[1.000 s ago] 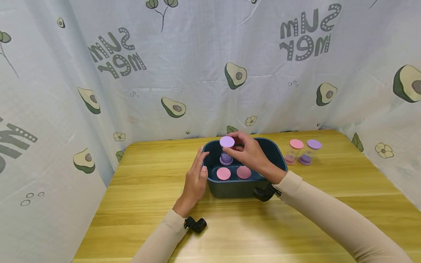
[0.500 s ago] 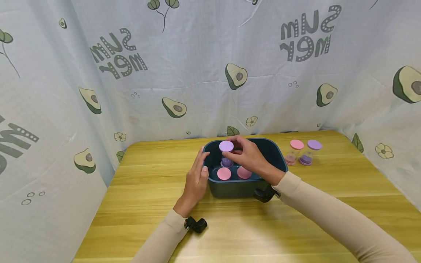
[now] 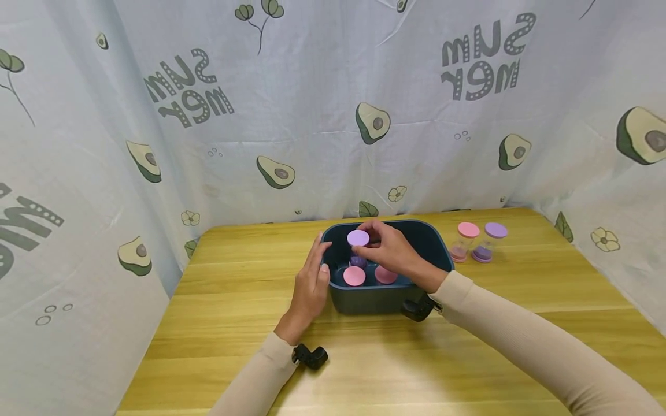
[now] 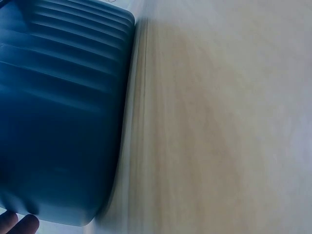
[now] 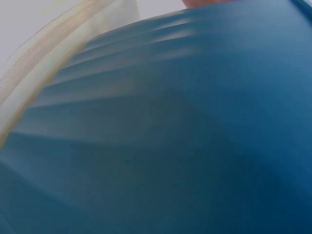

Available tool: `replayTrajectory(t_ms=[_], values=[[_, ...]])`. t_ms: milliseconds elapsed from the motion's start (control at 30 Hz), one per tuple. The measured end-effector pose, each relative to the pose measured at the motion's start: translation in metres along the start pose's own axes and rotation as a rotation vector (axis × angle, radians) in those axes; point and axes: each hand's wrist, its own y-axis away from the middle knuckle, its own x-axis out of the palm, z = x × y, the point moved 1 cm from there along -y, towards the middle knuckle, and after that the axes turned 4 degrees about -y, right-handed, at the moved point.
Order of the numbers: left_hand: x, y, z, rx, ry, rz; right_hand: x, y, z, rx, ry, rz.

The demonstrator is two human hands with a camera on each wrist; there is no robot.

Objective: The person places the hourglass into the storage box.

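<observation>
My right hand (image 3: 390, 248) reaches over the dark blue bin (image 3: 380, 299) and pinches an upright purple-capped sand timer (image 3: 358, 237) between thumb and fingers. Its lower part is down inside the bin, partly hidden behind a pink cap. Two pink-capped sand timers, a left one (image 3: 354, 276) and a right one (image 3: 386, 275), stand along the bin's near wall. My left hand (image 3: 309, 289) rests at the bin's left end with its fingers straight. In the left wrist view its fingertips (image 4: 25, 225) show by the bin's ribbed wall (image 4: 63, 117). The right wrist view holds mostly bin wall (image 5: 161, 126).
Right of the bin, a pink sand timer (image 3: 468, 231) and a purple sand timer (image 3: 495, 231) stand side by side on the wooden table (image 3: 234, 300). A pale avocado-print curtain (image 3: 322, 133) hangs along the table's back edge and both sides.
My right hand has lowered the purple sand timer deeper into the bin, and it came slightly nearer the pink ones. My left hand has stayed at the bin's left end.
</observation>
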Motion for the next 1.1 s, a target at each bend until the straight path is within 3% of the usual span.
replayTrajectory(t_ms=[433, 1100], values=[[-0.0007, 0.0022, 0.0002, -0.011, -0.009, 0.000, 0.0045, -0.0001, -0.0045, 0.062, 0.015, 0.047], [0.0004, 0.0031, -0.0022, -0.007, -0.007, 0.004, 0.0044, 0.0015, -0.0069, 0.078, 0.048, 0.081]])
